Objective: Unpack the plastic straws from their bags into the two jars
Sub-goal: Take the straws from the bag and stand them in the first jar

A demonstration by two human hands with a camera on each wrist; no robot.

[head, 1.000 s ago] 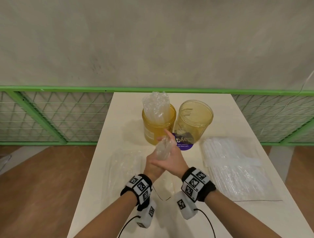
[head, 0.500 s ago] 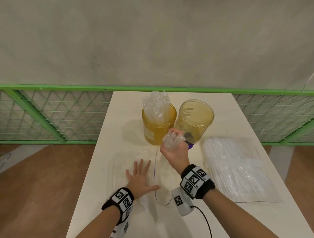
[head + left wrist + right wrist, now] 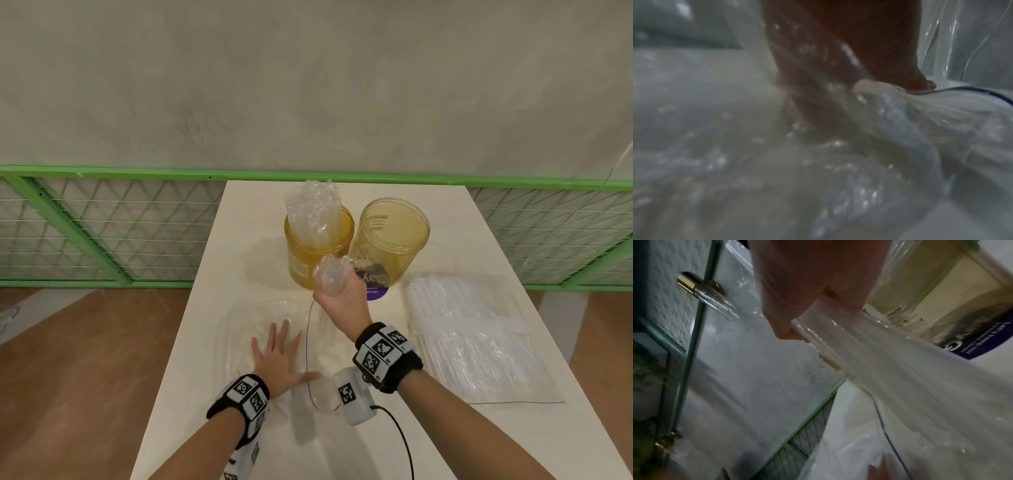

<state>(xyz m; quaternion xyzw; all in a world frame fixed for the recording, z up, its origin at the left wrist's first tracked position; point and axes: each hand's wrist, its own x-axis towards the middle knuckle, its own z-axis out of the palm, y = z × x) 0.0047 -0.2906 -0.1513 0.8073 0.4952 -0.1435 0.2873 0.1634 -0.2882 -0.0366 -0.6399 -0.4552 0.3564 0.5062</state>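
Observation:
Two amber plastic jars stand at the table's far middle. The left jar (image 3: 318,255) holds a clump of clear straws (image 3: 313,212); the right jar (image 3: 394,236) looks empty. My right hand (image 3: 337,293) grips a bundle of clear straws (image 3: 331,274) just in front of the jars, with the bundle's end pointing up. In the right wrist view the bundle (image 3: 869,356) trails from my fist (image 3: 807,305) down into a clear bag (image 3: 849,451). My left hand (image 3: 279,356) lies flat with spread fingers on that nearly flat bag (image 3: 253,322). The left wrist view is blurred by plastic.
A full clear bag of straws (image 3: 472,342) lies on the right side of the cream table (image 3: 445,212). A green mesh fence (image 3: 102,233) runs behind the table, and wooden floor lies on both sides. A black cable (image 3: 400,431) hangs from my right wrist unit.
My left hand let go of the bundle, dropped to the bag and spread flat. My right hand carried the bundle a little up and toward the jars.

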